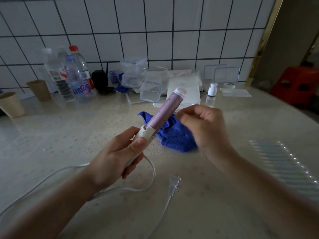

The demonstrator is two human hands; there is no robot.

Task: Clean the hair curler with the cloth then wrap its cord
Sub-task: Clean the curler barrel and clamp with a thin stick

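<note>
**Kid:** Where is the hair curler (162, 114)?

**Friend:** Up in the air, over the middle of the counter (69, 135). The left hand (119, 152) has its fingers and thumb wrapped tight round the white handle (146, 133). The pink barrel (164, 109) points up and away, toward the wall.

**Kid:** And the other hand?

**Friend:** The right hand (205, 128) is just beside the barrel. Its fingers are curled in, and I see nothing in them. It's blurry, so I can't tell if a fingertip touches the barrel.

**Kid:** Where's the cloth?

**Friend:** The blue cloth (174, 137) lies bunched up on the counter, right behind the curler. Nobody holds it.

**Kid:** Is the curler hard to hold?

**Friend:** I think not. It looks light and stiff. The barrel looks smooth, so maybe slippy, and the handle is the best place to hold it. The cloth looks soft and floppy, so it can fold round the barrel.

**Kid:** And the cord?

**Friend:** The white cord (150, 169) lies loose on the counter, toward the near edge, with its plug (174, 182) flat beside it. It looks bendy. I'd start wrapping close to the handle.
</note>
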